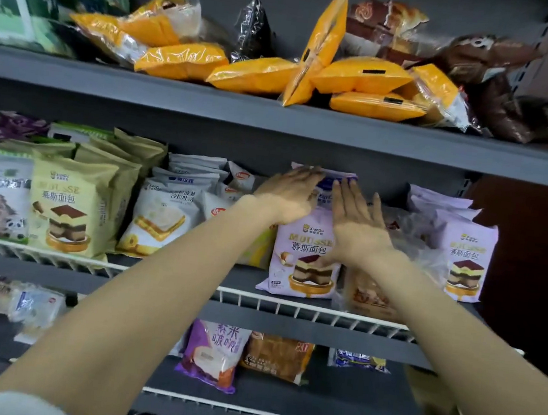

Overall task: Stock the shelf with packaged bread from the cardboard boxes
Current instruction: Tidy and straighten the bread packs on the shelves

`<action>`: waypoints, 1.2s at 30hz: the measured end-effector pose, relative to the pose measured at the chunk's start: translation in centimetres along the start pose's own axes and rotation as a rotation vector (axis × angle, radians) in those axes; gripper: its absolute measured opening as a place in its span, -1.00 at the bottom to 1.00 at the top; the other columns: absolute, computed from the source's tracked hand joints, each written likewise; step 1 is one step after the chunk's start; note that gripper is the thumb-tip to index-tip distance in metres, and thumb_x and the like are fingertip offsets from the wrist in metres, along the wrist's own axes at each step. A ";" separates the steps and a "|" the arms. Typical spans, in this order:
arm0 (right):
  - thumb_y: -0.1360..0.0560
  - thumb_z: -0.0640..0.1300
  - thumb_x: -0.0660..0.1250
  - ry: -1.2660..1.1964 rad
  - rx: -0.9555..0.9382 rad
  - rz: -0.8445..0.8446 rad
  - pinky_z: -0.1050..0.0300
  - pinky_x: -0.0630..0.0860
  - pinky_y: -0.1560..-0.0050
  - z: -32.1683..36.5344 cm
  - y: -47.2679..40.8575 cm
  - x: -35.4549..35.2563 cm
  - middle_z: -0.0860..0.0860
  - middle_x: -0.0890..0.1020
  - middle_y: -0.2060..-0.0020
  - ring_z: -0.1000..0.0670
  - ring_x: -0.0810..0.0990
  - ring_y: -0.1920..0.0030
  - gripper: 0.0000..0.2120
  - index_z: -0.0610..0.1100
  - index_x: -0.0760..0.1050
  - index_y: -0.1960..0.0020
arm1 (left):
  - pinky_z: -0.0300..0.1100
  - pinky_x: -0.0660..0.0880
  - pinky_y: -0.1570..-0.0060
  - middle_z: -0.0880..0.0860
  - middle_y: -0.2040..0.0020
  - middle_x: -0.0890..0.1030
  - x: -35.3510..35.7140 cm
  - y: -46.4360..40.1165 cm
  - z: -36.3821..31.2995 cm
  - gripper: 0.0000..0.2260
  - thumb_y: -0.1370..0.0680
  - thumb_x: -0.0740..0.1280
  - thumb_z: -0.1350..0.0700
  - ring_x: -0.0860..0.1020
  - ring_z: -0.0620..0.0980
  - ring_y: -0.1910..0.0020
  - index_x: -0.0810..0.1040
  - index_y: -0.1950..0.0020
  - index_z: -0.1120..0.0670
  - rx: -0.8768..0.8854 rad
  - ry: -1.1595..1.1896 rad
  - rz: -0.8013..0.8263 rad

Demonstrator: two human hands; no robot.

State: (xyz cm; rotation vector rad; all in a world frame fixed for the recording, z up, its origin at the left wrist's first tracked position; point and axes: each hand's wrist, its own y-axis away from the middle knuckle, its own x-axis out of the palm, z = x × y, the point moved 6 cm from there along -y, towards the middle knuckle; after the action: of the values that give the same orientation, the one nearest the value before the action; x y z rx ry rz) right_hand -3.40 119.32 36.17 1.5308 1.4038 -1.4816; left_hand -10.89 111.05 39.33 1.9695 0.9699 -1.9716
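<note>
Lilac film packaging is the item being handled: both hands are working a row of lilac mousse-bread packs (307,246) standing upright at the centre of the middle shelf (186,295). The left hand (289,197) is lying flat with straight fingers against the top of the front pack from the 10 o'clock side, and the right hand (355,224) is lying flat, fingers spread, against it from the 2 o'clock side; the hands are a little apart with the pack tops between them, and neither is curling round anything. Judged from this posture, the hands are squaring and pushing the row back so the packs are standing face-forward behind the white wire rail (288,304), which is acting as a front stop. A clear-wrapped bread pack (369,295) is sitting just beside the row at 3 o'clock, partly behind the right forearm, and a second lilac row (464,258) is standing farther out at 3 o'clock. At 9 o'clock, pale green mousse-bread packs (68,209) and white sandwich-bread packs (161,217) are standing in rows of their own. The top shelf, at 12 o'clock, is holding loosely piled orange packs (361,76). The bottom shelf, at 6 o'clock, is holding a purple pack (213,355). No cardboard boxes are showing in this view, so the remaining stock cannot be assessed.
</note>
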 end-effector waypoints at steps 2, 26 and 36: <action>-0.26 0.30 0.45 0.024 0.006 0.087 -0.21 -0.26 -0.48 -0.6 -0.4 0.3 -0.10 -0.08 -0.55 -0.06 -0.11 -0.55 0.23 -0.22 -0.27 -0.53 | -0.05 0.11 -0.45 0.02 -0.56 0.12 1.3 -0.4 0.8 -0.56 -0.65 -0.02 0.00 0.13 0.00 -0.52 0.11 -0.54 0.05 -0.037 -0.060 0.064; -0.37 0.17 0.42 -0.225 -0.093 0.190 -0.01 -0.05 -0.50 -1.2 -2.6 -0.1 -0.08 0.08 -0.52 -0.08 0.04 -0.52 -0.03 -0.16 -0.06 -0.54 | -0.15 0.30 -0.23 0.17 -0.35 0.44 1.2 -1.1 3.6 -0.65 -0.66 -0.04 0.13 0.41 0.14 -0.30 0.42 -0.34 0.13 -0.355 0.491 -0.074; -0.35 0.11 0.46 0.035 -0.301 -0.143 -0.10 -0.26 -0.49 8.7 -1.2 -0.7 -0.18 -0.02 -0.53 -0.18 -0.09 -0.54 0.05 -0.12 -0.16 -0.55 | -0.08 0.01 -0.49 0.05 -0.54 0.13 2.9 7.2 9.7 -0.01 -0.29 0.42 -0.33 0.09 0.06 -0.52 0.04 -0.53 0.05 -0.206 -0.247 0.228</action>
State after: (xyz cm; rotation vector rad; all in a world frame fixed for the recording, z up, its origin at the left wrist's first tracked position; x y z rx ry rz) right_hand -7.25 111.42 35.29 1.2974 1.7003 -1.2578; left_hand -15.13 100.97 33.45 1.6037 0.8110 -1.8513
